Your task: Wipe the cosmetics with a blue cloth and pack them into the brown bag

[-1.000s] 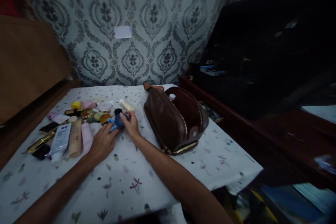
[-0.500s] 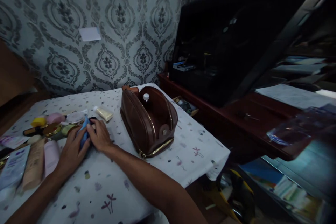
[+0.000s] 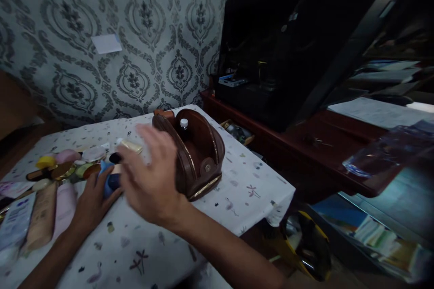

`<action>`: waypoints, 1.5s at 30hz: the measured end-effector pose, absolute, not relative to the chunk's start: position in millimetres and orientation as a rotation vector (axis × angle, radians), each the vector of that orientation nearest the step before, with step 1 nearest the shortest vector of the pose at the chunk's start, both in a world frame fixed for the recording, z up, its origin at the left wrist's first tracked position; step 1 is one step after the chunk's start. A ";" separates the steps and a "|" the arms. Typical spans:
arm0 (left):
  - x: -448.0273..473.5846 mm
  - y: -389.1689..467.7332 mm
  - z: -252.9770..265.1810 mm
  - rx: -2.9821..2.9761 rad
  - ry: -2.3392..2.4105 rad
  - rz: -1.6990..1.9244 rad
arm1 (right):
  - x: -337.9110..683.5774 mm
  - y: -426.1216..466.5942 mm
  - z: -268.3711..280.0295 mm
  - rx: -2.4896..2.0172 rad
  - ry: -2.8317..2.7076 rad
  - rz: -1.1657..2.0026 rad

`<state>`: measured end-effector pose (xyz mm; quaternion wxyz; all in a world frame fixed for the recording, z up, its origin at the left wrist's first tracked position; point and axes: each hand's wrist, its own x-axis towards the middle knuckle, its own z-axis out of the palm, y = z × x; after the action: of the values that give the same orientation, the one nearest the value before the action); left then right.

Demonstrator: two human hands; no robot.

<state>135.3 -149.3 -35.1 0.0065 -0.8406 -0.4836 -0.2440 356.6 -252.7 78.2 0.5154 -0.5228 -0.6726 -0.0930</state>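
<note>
a home room, ornate wallpaper [image 3: 145, 18], flamingo-print tablecloth [image 3: 251, 207]

The view is dim, with a cool, bluish cast, and the source of the light cannot be made out. The white tablecloth [image 3: 162, 259] is among the paler surfaces; the black screen [image 3: 288, 63] sinks into near darkness apart from small reflections. Motion blur smears the right hand [image 3: 152, 176], while the left hand [image 3: 92, 201] looks clearer. The brown bag [image 3: 200, 156] glints faintly. Toward the edges, wide-angle distortion stretches shapes, and the upper right corner darkens.
</note>
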 end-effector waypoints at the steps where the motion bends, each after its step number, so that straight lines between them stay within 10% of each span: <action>1: 137.7 -150.9 -32.8 -2.601 -1.555 -0.736 | 368.6 -260.0 76.2 -1.320 -1.513 -0.240; 45: 123.8 -168.5 -2.9 -2.699 -1.648 -0.245 | 369.0 -258.6 24.8 -0.918 -1.823 -0.460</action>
<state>123.8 -168.5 -2.9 -0.0151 -0.8509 -0.5194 -0.0772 369.0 -258.6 24.8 0.5008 -0.3796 -0.7543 -0.1903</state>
